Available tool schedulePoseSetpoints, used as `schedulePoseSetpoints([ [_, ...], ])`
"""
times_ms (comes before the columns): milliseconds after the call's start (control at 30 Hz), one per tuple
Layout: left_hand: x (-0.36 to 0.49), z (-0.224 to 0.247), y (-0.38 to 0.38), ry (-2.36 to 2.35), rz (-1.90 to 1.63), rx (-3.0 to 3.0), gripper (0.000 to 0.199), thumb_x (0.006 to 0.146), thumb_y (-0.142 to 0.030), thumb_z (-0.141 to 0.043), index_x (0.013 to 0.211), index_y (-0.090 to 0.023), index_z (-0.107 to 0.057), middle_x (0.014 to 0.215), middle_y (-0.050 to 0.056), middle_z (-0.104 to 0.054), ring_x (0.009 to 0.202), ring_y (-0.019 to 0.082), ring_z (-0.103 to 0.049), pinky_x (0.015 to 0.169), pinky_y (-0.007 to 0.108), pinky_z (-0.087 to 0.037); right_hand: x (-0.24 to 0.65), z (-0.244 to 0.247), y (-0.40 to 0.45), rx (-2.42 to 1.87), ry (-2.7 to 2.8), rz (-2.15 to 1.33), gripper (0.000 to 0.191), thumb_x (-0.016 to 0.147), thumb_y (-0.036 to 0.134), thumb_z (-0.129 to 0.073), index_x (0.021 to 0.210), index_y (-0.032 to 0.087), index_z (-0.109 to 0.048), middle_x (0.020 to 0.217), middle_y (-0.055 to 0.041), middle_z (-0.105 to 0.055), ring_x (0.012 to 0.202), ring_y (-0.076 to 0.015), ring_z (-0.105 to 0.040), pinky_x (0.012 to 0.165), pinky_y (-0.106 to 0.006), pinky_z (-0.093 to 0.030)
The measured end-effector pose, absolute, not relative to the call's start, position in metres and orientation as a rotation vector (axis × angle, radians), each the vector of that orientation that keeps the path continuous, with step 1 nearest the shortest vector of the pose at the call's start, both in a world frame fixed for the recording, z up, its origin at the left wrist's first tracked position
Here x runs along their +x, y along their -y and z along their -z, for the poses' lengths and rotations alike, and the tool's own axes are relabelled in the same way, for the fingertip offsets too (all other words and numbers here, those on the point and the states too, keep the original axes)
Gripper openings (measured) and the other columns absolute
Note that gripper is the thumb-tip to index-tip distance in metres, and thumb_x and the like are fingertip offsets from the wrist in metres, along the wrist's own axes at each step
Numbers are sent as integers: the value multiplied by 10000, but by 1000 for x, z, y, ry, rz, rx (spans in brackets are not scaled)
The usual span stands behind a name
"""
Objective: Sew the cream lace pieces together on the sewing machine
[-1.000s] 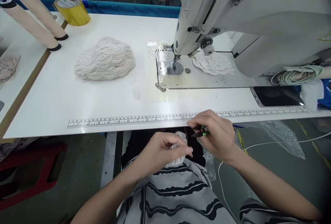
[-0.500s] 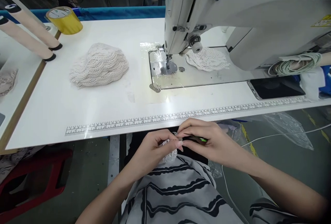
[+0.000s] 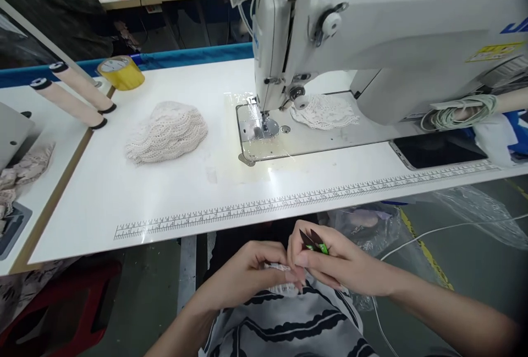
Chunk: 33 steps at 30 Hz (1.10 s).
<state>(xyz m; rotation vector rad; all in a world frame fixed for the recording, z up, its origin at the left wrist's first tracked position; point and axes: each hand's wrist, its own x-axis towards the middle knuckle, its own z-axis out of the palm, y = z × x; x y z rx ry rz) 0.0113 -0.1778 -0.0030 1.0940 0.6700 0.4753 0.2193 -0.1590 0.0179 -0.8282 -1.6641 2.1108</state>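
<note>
Below the table's front edge, my left hand (image 3: 248,270) pinches a small piece of white lace (image 3: 284,290) over my lap. My right hand (image 3: 344,261) is closed around thread snips (image 3: 315,242) with dark blades and a bit of green. The two blades stand apart and point up, away from the lace. Fingertips of both hands meet at the lace's right end, so what they pinch there is hidden. A heap of cream lace (image 3: 168,132) lies on the table at left, and more lace (image 3: 325,111) lies beneath the sewing machine's arm.
The sewing machine (image 3: 274,43) stands over the white table (image 3: 177,197), which has a printed ruler (image 3: 264,204) along its front edge. A phone (image 3: 439,148) and coiled cord (image 3: 462,111) lie at right. Yellow tape (image 3: 121,73) and thread cones (image 3: 68,104) are at left.
My view has tilted upward. The snips have turned in my right hand, from pointing left at the lace to pointing up with blades apart. My left hand still pinches the lace.
</note>
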Motion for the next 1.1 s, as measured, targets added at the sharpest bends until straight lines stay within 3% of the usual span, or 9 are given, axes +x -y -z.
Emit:
schedulePoseSetpoints([
  [233,4,10,186,-828,-355,1020,399,915,-506,-547,810,-149,-690,745,23,-570,653,108,-453,617,237,-348,244,-40,150,-997,2392,-1197,172,1002,231,-371,833,221,-399,777,-1,-534,626,-114,-416,568,-266,-314],
  [333,9,7,182,-793,-393,973,356,926,-484,-537,835,-153,-633,742,6,-538,644,98,-418,605,231,-323,246,-40,147,-1021,2395,-1020,109,992,191,-376,906,218,-438,789,-4,-548,607,-113,-439,557,-262,-323],
  [500,9,5,174,-711,-442,870,201,788,-307,-749,866,-179,-615,801,-11,-516,694,97,-435,646,218,-351,242,-34,139,-922,2530,-940,138,963,182,-440,981,180,-576,828,-39,-571,660,-130,-499,560,-267,-343],
  [667,4,15,176,-842,-521,834,205,823,-336,-714,959,-190,-667,943,32,-599,797,126,-528,719,232,-407,242,-28,136,-1014,2265,-1335,217,964,310,-515,822,188,-625,829,-42,-577,660,-122,-517,587,-268,-382],
  [733,4,20,178,-878,-510,785,301,796,-377,-740,1018,-198,-644,896,23,-595,762,125,-533,686,231,-411,237,-21,138,-927,1957,-1691,263,981,357,-492,798,195,-589,767,-19,-581,617,-106,-510,604,-263,-407],
  [800,6,24,180,-872,-480,804,322,780,-417,-747,957,-173,-633,820,11,-561,695,110,-496,631,223,-389,229,-13,142,-787,1694,-1998,304,1007,388,-423,803,198,-543,628,27,-532,479,-80,-422,515,-246,-367],
  [867,8,24,182,-842,-434,863,330,793,-448,-723,890,-148,-623,751,-2,-515,631,89,-425,582,218,-342,221,-7,144,-778,1609,-2061,307,1004,401,-426,793,197,-515,595,46,-495,444,-69,-359,462,-238,-302],
  [1000,6,20,183,-884,-444,927,321,822,-451,-687,804,-151,-575,698,-26,-445,607,80,-367,550,215,-288,219,-12,141,-1136,1920,-1485,289,964,378,-518,738,198,-526,645,26,-478,553,-93,-386,498,-255,-278],
  [1100,-4,18,188,-892,-405,928,309,824,-434,-688,785,-154,-563,699,-17,-461,614,89,-388,553,222,-300,248,-24,137,-1319,1951,-996,259,969,361,-504,771,215,-587,632,13,-529,517,-105,-411,491,-279,-296],
])
